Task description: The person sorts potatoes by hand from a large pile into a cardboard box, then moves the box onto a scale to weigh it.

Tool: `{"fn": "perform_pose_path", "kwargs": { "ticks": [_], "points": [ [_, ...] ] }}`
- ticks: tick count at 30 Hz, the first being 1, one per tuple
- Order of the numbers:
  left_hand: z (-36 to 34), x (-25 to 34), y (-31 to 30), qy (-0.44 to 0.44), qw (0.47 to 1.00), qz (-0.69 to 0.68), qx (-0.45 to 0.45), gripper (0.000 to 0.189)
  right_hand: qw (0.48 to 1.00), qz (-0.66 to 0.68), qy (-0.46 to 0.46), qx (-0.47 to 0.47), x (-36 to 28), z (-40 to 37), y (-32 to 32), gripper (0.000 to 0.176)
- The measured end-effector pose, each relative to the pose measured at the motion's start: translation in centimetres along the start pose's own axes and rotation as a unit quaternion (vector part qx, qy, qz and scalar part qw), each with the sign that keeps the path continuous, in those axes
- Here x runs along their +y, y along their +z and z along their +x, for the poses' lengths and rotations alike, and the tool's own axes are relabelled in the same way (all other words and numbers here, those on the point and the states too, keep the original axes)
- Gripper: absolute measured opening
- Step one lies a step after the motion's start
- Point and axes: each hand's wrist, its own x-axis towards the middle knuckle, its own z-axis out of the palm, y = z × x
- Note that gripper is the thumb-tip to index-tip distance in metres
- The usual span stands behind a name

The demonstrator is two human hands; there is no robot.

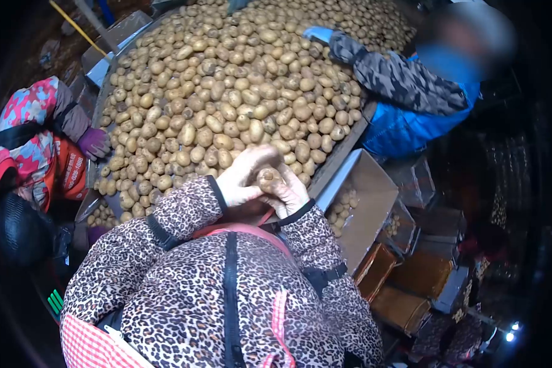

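Close to my chest, at the near edge of a large heap of potatoes (221,98), my two pale hands meet around one potato (268,178). My right hand (291,195) has its fingers closed on this potato from the right. From the left, my left hand (238,179) curls over it, thumb below and fingers above. Part of the potato is hidden behind the fingers. Loose potatoes lie just beyond both hands.
A cardboard box (374,193) with potatoes stands right of me, and brown cartons (420,273) lie farther right. Across the heap, a person in a camouflage sleeve (405,80) reaches in with a blue glove (319,34). A purple-gloved hand (94,143) rests at the left edge.
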Motion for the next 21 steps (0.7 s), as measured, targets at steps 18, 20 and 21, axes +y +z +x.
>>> {"fn": "perform_pose_path", "kwargs": {
  "ticks": [18, 20, 21],
  "points": [
    [-5.8, -0.8, -0.6, -0.221, 0.971, -0.048, 0.075, 0.046, 0.787, 0.273, -0.347, 0.432, -21.2, -7.9, -29.2, 0.042],
    [-5.8, 0.5, -0.1, -0.229, 0.969, -0.039, 0.087, 0.043, 0.822, 0.255, -0.252, 0.443, -19.5, -5.2, -24.4, 0.027],
    [-6.3, 0.3, -0.2, -0.213, 0.973, 0.039, 0.077, 0.040, 0.923, 0.239, -0.246, 0.174, -16.7, -2.5, -27.5, 0.021]
  ]
}}
